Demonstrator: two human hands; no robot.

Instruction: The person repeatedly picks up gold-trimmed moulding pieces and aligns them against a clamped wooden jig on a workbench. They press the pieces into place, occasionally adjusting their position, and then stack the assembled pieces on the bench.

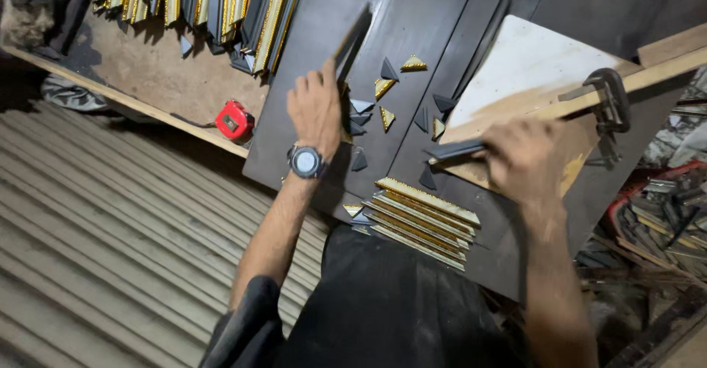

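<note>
Cut gilt moulding strips (423,219) lie stacked nearest the body. At eleven o'clock, the left hand (315,107) clamps a dark moulding length (352,40); at two o'clock, the right hand (524,154) grips a dark offcut (453,149) against the clamped board (526,66) for steadiness.

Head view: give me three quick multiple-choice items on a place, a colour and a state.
1. Where is the tape measure?
A. On the wooden bench, left of the dark board
B. Under the clamp
C. In the right hand

2. What colour is the tape measure?
A. Blue
B. Red
C. Green

3. What is the right hand doing?
A. Hanging free
B. Resting flat on the board
C. Gripping a dark strip

Answers: 1 A, it lies on the bench beside the board. 2 B, its case is red. 3 C, its fingers close around the strip.
</note>
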